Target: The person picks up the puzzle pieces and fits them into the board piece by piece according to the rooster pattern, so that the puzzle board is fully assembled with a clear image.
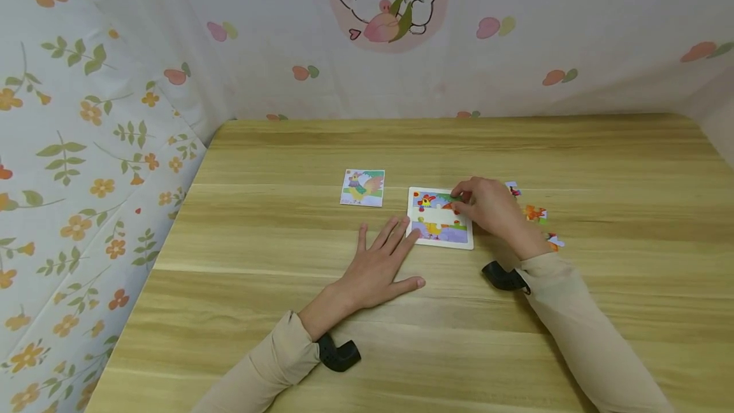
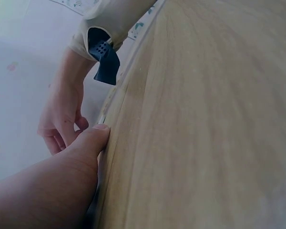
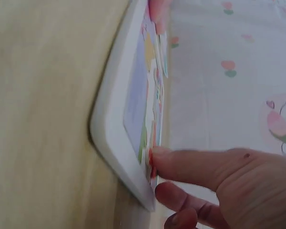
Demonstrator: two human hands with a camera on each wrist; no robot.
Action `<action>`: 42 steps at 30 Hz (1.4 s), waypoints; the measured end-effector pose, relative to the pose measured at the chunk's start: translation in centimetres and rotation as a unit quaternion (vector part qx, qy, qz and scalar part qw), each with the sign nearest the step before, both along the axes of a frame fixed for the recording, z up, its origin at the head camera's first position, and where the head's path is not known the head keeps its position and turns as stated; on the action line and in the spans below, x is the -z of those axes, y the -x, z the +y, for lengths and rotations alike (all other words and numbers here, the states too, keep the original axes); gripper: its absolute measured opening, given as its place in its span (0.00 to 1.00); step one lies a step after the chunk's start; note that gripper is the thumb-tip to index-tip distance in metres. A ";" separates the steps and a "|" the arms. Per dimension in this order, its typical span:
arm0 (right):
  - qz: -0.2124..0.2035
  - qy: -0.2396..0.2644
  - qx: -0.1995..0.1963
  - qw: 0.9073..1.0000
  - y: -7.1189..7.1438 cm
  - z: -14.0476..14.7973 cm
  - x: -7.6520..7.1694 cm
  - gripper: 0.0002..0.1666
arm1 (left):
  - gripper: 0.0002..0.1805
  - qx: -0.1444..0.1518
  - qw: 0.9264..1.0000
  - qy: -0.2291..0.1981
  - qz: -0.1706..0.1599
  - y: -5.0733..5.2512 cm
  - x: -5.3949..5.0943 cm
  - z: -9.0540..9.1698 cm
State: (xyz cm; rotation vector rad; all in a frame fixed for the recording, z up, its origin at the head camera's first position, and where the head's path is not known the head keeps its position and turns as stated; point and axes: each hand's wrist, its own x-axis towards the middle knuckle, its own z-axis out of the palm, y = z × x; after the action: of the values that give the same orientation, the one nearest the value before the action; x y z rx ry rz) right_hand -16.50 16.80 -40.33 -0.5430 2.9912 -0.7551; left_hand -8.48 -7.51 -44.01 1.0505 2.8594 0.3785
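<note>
A white-framed jigsaw puzzle tray [image 1: 441, 244] lies on the table, its top and bottom rows partly filled with colourful pieces and a white gap across the middle. My left hand [image 1: 375, 271] lies flat with spread fingers, and its fingertips rest on the tray's left edge. At the tray's upper right, the thumb and index finger of my right hand [image 1: 487, 206] pinch a puzzle piece [image 1: 449, 207] with red on it. In the right wrist view, that thumb touches the red part, low against the tray [image 3: 107, 119]. The hand hides part of this corner.
Loose puzzle pieces [image 1: 535, 213] lie right of the tray, partly behind the right hand and wrist. A square picture card [image 1: 362, 188] of a colourful bird lies to the tray's left. A printed curtain [image 1: 258, 37] hangs behind the wooden table [image 1: 275, 164].
</note>
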 end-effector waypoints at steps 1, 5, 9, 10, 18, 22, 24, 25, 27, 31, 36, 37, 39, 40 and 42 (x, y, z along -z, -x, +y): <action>-0.003 -0.003 0.002 1.000 -0.1 -0.1 -0.1 0.08 | 0.43 0.000 1.000 -0.001 0.000 0.0 0.0 0.0; -0.016 -0.017 0.017 1.000 -0.6 -0.5 -0.3 0.10 | 0.43 0.001 1.000 -0.001 0.001 -0.1 -0.1 -0.1; -0.010 -0.027 0.030 0.999 -0.9 -0.6 -0.4 0.12 | 0.43 0.002 1.000 0.002 0.005 0.0 -0.1 0.0; -0.005 -0.029 0.030 0.999 -1.0 -0.7 -0.4 0.12 | 0.43 0.002 1.000 0.003 0.005 0.0 -0.1 0.0; 0.025 -0.036 0.024 0.999 -1.0 -0.8 -0.2 0.11 | 0.44 0.002 1.000 -0.001 -0.002 0.0 -0.2 -0.2; 0.052 -0.038 0.005 0.998 -0.8 -0.7 0.1 0.10 | 0.43 0.000 1.000 -0.003 0.002 -0.1 -0.1 -0.2; 0.085 -0.037 -0.005 0.996 -0.7 -0.4 0.2 0.10 | 0.43 0.002 1.000 -0.005 -0.001 -0.1 0.0 -0.2; 0.105 -0.027 -0.006 0.994 -0.6 -0.2 0.1 0.11 | 0.43 0.003 1.000 -0.006 -0.002 -0.1 0.0 -0.1; 0.146 0.000 0.001 0.989 -0.6 0.3 -0.4 0.10 | 0.43 0.004 1.000 -0.008 -0.005 -0.1 0.1 -0.1; 0.193 0.047 0.034 0.980 -0.5 1.7 -1.7 0.08 | 0.43 0.004 1.000 -0.008 -0.002 -0.1 0.1 -0.1; 0.154 0.021 0.067 0.985 -0.2 4.0 -2.7 0.10 | 0.43 0.005 1.000 -0.007 0.000 0.0 0.0 -0.1; 0.145 0.014 0.074 0.987 -0.2 4.4 -2.8 0.11 | 0.43 0.006 1.000 -0.007 0.000 0.0 0.0 -0.1; 0.124 0.004 0.085 0.989 -0.1 5.4 -3.0 0.12 | 0.43 0.007 1.000 -0.005 0.000 0.0 0.0 -0.1; 0.114 0.000 0.090 0.989 -0.1 5.8 -3.1 0.13 | 0.43 0.007 1.000 -0.004 0.000 0.0 0.0 -0.1; 0.095 -0.005 0.096 0.991 -0.1 6.7 -3.1 0.15 | 0.43 0.008 1.000 -0.005 0.000 0.0 0.0 -0.1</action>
State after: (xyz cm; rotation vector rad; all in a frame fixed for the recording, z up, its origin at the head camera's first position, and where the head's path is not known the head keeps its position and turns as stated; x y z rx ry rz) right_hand -16.38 23.53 -37.22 -0.3484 3.2581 -0.7380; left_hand -8.48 -7.59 -44.01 1.0751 2.8493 0.3934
